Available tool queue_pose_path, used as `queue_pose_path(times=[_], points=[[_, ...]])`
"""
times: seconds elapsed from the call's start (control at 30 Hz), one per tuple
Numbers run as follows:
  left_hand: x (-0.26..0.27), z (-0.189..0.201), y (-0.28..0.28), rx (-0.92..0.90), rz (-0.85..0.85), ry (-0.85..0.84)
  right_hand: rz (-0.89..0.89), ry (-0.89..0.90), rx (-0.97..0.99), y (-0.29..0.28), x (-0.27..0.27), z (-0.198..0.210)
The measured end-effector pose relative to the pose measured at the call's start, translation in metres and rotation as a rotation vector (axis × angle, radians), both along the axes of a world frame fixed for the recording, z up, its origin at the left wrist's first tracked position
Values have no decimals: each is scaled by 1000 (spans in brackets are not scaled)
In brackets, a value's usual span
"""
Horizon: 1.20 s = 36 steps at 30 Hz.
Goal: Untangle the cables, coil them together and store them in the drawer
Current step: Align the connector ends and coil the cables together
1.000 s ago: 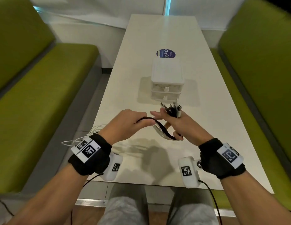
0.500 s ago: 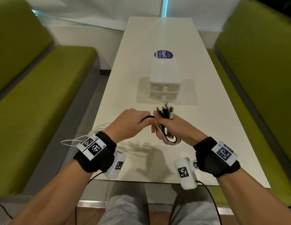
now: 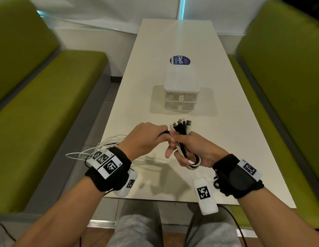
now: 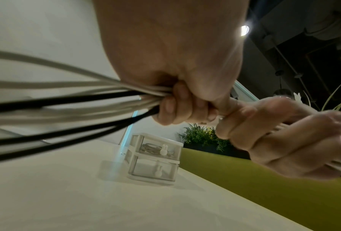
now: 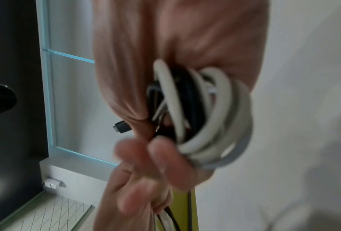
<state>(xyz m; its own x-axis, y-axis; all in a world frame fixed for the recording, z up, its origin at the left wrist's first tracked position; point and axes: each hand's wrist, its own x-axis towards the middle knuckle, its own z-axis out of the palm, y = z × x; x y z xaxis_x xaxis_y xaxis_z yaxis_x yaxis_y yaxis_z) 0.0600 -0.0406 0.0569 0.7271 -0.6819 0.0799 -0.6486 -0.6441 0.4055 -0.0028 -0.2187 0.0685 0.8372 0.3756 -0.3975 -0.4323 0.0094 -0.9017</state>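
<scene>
A bundle of black and white cables (image 3: 183, 148) is wound into a small coil (image 5: 205, 115) in my right hand (image 3: 189, 148), which grips it above the near part of the table; the plug ends (image 3: 182, 125) stick up past my fingers. My left hand (image 3: 148, 138) sits right against the right one and grips the loose cable strands (image 4: 98, 100), which trail back past my left wrist and over the table's left edge (image 3: 94, 150). A small white two-drawer unit (image 3: 180, 91) stands mid-table beyond my hands, both drawers shut; the upper drawer (image 4: 155, 146) holds something coiled.
The white table (image 3: 235, 139) runs away from me between two green benches (image 3: 48, 104) (image 3: 288, 86). A round blue sticker (image 3: 180, 60) lies behind the drawer unit. A wall with a lit strip closes the far end.
Both hands have stayed close together above the near table. The right hand has turned, bringing the coil lower in its palm, while the left hand has closed in on the strands.
</scene>
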Motion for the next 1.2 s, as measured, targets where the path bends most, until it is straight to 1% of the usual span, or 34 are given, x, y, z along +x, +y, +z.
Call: queue_pose_path(times=[0.17,0.27,0.4,0.47,0.53,0.6,0.77,0.87,0.97,1.07,1.13,1.2], points=[[5,-2,3,-85,-72,171,-18,17,-27,4,-1,-6],[8,-8,4,-92,-94,203,-4,39,-76,9,0,-9],[15,-7,6,-130,-35,144,-29,48,-127,11,10,-9],[20,-4,11,-117,-26,151,-45,34,-143,10,16,-10],[24,-3,18,-30,-8,180,-59,23,-93,10,21,-12],[25,-6,21,-7,24,194,-57,45,-17,11,25,-13],[24,-14,19,-88,86,152,-74,68,-80,16,24,-14],[19,-18,17,-121,88,192,-111,58,-116,19,17,-19],[14,-20,16,-182,130,231,-201,37,-93,22,14,-19],[8,-23,23,-117,161,168,-264,19,-41,19,15,-15],[4,-27,27,-89,196,148,-259,-1,-22,16,16,-11],[2,-30,33,-96,194,127,-227,-2,1,15,15,-7]])
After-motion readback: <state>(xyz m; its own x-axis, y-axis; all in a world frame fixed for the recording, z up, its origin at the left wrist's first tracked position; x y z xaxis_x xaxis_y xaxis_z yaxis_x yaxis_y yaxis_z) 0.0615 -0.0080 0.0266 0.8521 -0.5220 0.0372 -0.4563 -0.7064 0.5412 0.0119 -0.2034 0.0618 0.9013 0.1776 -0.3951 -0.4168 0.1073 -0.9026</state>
